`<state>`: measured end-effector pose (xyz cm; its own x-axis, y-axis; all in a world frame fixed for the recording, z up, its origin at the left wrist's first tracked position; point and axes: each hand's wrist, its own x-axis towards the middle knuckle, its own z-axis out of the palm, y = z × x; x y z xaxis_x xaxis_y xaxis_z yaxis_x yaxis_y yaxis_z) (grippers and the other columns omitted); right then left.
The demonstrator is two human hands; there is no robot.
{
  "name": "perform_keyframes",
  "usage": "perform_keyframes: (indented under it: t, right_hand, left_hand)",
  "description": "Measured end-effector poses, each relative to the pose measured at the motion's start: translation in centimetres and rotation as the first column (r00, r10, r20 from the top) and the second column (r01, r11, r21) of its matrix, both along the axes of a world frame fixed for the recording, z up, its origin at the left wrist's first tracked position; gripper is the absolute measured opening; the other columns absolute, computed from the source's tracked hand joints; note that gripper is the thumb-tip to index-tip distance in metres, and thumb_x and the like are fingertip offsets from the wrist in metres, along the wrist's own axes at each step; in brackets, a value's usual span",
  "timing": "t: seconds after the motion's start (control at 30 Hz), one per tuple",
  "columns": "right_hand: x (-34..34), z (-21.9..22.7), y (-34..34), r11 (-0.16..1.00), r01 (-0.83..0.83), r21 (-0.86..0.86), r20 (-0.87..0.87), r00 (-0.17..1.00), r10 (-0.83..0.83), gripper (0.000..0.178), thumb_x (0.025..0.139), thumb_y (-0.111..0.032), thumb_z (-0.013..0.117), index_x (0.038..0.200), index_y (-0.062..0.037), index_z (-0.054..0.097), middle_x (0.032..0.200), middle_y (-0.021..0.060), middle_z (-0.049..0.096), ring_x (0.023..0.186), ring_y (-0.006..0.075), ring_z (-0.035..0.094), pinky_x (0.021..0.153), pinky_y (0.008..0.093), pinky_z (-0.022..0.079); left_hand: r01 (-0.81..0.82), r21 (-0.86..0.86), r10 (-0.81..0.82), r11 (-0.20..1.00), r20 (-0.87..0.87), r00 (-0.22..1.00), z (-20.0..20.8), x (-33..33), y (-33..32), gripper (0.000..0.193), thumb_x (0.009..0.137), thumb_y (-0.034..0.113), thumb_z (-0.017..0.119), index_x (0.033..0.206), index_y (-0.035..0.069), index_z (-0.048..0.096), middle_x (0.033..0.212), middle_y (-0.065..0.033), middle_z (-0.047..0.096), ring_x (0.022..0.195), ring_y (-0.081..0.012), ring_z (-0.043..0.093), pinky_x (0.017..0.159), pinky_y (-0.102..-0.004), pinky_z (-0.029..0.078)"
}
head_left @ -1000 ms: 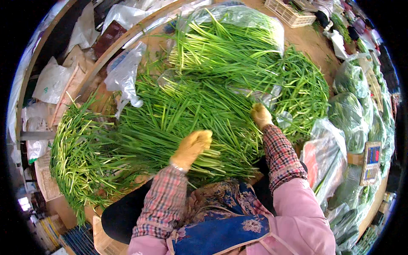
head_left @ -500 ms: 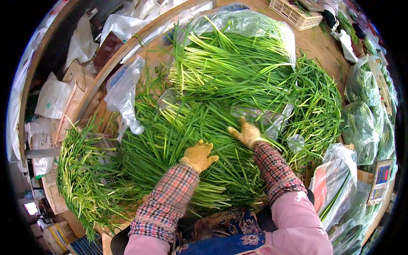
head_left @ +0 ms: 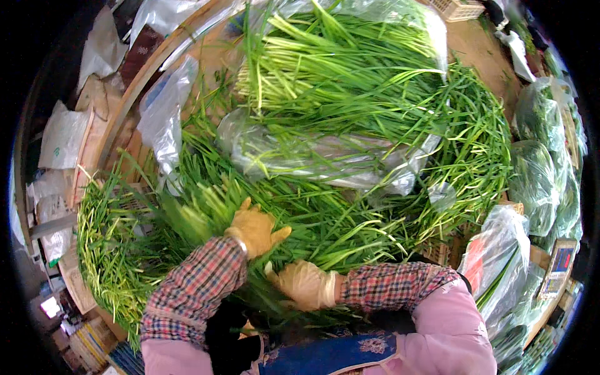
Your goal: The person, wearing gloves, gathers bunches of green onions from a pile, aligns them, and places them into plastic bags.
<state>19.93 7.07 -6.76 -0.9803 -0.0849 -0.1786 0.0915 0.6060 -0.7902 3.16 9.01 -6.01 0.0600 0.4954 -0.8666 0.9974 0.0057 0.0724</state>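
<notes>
My left hand (head_left: 253,231), in a yellow work glove, lies palm-side down against a bunch of garlic chives (head_left: 209,203) whose pale ends are smeared by motion. Its thumb sticks out to the right, apart from the fingers. My right hand (head_left: 303,286), gloved the same way, is nearer my body, just right of and below the left. Its thumb points up and left; the other fingers are hidden beneath it, among blurred dark leaves. A big loose heap of chives (head_left: 337,215) spreads around both hands.
Beyond lies a stacked pile of chives (head_left: 337,81) on clear plastic film (head_left: 312,159). A crumpled plastic bag (head_left: 165,115) is at left. Bagged greens (head_left: 534,187) line the right side, near a clear bag with red (head_left: 494,250). A plastic crate (head_left: 459,9) stands far right.
Both hands have come nearer my body and leftward, the right one much farther. A bunch of chives has shifted left with them, uncovering more plastic film.
</notes>
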Motion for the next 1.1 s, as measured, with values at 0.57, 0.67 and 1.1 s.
perform_keyframes:
  t: [0.57, 0.67, 1.1]
  right_hand:
    - [4.8, -9.3, 30.8, 0.325, 0.340, 0.882, 0.099, 0.541, -0.835, 0.080, 0.072, -0.030, 0.062, 0.131, -0.0016, 0.016, 0.117, 0.0150, 0.046, 0.110, 0.0268, 0.043, 0.092, 0.0404, 0.033]
    - [1.7, -9.5, 25.1, 0.627, 0.404, 0.666, 0.172, 0.735, -0.656, 0.028, 0.069, -0.010, 0.053, 0.095, -0.0002, 0.050, 0.074, 0.0111, 0.059, 0.072, 0.0240, 0.060, 0.054, 0.0348, 0.048]
    - [-0.2, -1.6, 29.5, 0.822, 0.569, -0.017, -0.001, 0.822, -0.570, 0.050, 0.072, -0.048, 0.057, 0.099, -0.0061, 0.059, 0.088, 0.0154, 0.061, 0.082, 0.0297, 0.059, 0.073, 0.0379, 0.046]
  left_hand:
    - [-0.213, 0.780, 0.191, 0.588, 0.122, 0.974, -6.3, -0.1, 2.3, 0.052, 0.084, 0.039, 0.042, 0.122, 0.003, 0.039, 0.121, -0.0182, 0.042, 0.113, -0.0338, 0.037, 0.096, -0.0438, 0.027]
    - [-0.112, 0.857, 0.041, 0.503, 0.105, 0.994, -4.0, 0.2, 5.0, 0.054, 0.084, 0.037, 0.042, 0.129, 0.009, 0.033, 0.133, -0.0127, 0.032, 0.125, -0.0294, 0.024, 0.102, -0.0443, 0.016]
    - [-0.037, 0.615, 0.067, 0.788, -0.026, 0.997, -7.6, -1.9, 4.8, 0.062, 0.087, 0.046, 0.036, 0.136, 0.015, 0.015, 0.141, -0.0148, 0.012, 0.126, -0.0378, 0.018, 0.102, -0.0454, 0.019]
